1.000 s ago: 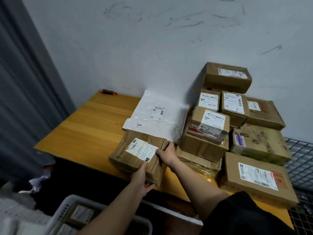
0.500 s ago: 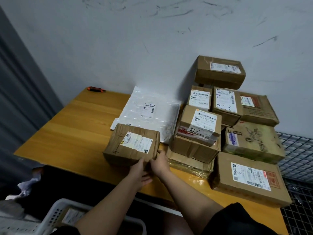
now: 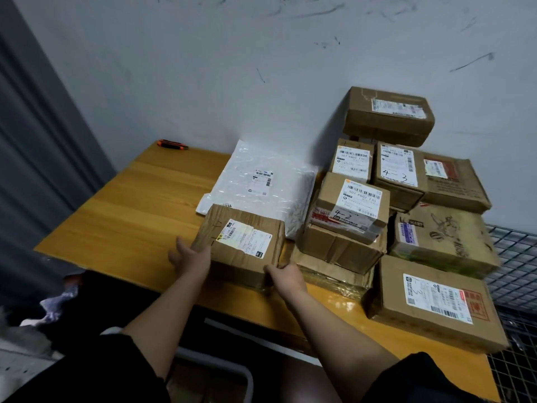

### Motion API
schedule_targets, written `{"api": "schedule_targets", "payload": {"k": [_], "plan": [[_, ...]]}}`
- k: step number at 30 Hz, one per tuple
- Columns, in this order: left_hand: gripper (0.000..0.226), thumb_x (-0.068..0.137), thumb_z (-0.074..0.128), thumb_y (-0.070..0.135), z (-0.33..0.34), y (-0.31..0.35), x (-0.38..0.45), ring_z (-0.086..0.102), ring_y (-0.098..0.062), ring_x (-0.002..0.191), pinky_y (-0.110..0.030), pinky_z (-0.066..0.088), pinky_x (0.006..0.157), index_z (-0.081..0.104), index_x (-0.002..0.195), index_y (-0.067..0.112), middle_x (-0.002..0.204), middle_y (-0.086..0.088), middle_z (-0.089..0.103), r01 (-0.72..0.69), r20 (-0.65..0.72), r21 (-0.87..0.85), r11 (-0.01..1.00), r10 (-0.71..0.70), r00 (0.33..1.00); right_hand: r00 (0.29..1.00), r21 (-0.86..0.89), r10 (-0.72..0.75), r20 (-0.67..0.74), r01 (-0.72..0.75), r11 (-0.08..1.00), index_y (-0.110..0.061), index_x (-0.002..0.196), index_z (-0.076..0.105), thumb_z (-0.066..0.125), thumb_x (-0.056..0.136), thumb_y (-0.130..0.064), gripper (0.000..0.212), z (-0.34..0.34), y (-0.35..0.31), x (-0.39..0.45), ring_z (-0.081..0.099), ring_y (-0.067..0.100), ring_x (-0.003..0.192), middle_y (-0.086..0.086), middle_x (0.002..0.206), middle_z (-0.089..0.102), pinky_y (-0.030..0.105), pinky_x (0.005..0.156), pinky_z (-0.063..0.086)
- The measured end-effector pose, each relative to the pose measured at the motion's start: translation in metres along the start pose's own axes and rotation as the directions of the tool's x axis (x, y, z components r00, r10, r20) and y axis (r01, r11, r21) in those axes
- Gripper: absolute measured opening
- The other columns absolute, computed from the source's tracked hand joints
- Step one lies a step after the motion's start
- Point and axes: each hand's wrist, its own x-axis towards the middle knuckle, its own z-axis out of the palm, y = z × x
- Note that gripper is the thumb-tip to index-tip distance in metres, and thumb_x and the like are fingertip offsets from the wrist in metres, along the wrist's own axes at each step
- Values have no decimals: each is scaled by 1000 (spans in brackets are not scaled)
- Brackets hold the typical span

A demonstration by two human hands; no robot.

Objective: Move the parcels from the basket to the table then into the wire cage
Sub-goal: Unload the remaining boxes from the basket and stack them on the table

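The parcel (image 3: 242, 245) sits on the tabletop (image 3: 125, 216), held between both hands, the left grip (image 3: 190, 257) at its nine o'clock side, the right grip (image 3: 286, 276) curled round its five o'clock corner.

— What can't you make out?

— The left hand's (image 3: 190, 257) fingers are tucked behind the cardboard box (image 3: 244, 242), and its label print is too small to read.

— Anything else?

— The basket (image 3: 229, 370) is mostly under the arms and cut by the bottom edge. The wire cage (image 3: 514, 257) runs off the right edge. The mailer's (image 3: 261, 178) near corner hides behind that box.
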Motion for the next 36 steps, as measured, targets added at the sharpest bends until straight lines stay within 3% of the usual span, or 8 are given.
{"api": "schedule_targets", "payload": {"k": [6,15,20,23,26,28,30,36], "plan": [[74,94,56,31,1,-6,3,33,-37,135,-48,34,107,14,153,17,152,-15,26,45,144,-48,998,-38,989,1000,14,15,-27,-15,1000,-7,128,45,59,88,-41,54,-6,3,-9,59,29,110,11,122,62,44,97,48],[55,95,54,26,-44,-36,-22,47,-35,122,-39,41,88,34,143,9,143,-15,38,-6,44,-76,997,10,999,948,-67,-162,-275,149,987,-17,84,49,51,91,-34,18,-3,6,-61,60,31,90,7,93,65,36,76,45],[10,100,44,22,-102,-111,-36,52,-21,72,-34,40,73,53,95,17,86,-4,55,-16,67,-152,988,27,997,964,-156,-218,-153,194,968,-15,86,51,47,95,-29,17,48,18,-107,56,27,79,6,81,58,33,65,39],[17,100,42,18,-127,-175,-40,42,-16,58,-31,38,69,50,85,13,68,-2,45,82,104,-181,980,-63,993,988,-241,-150,-44,135,961,-15,94,53,46,96,-33,19,95,44,-124,55,25,73,6,81,59,30,57,36],[30,101,41,27,-148,-245,-43,50,-17,67,-25,40,58,51,121,7,81,-5,52,244,268,-102,964,-210,940,995,-323,-71,75,92,942,-16,104,56,48,96,-33,21,147,77,-135,57,21,69,3,77,60,27,54,37],[46,100,42,34,-154,-284,-44,56,-25,101,-29,43,77,40,140,12,117,-10,57,367,353,-65,928,-323,878,984,-387,-28,173,95,917,-12,112,56,49,97,-34,28,175,100,-138,58,22,73,5,84,61,28,58,39],[52,98,46,33,-152,-323,-40,49,-29,120,-34,40,90,36,144,10,137,-13,48,470,350,-60,881,-422,836,966,-463,23,259,104,880,-9,119,53,51,96,-34,34,203,126,-134,60,26,86,8,99,62,30,69,43],[54,99,46,28,-118,-424,-12,48,-29,116,-29,40,84,32,143,1,135,-13,47,636,390,-28,771,-578,717,911,-662,178,372,126,739,-2,144,34,53,96,-33,61,269,197,-79,56,31,115,20,134,51,36,91,45]]}}
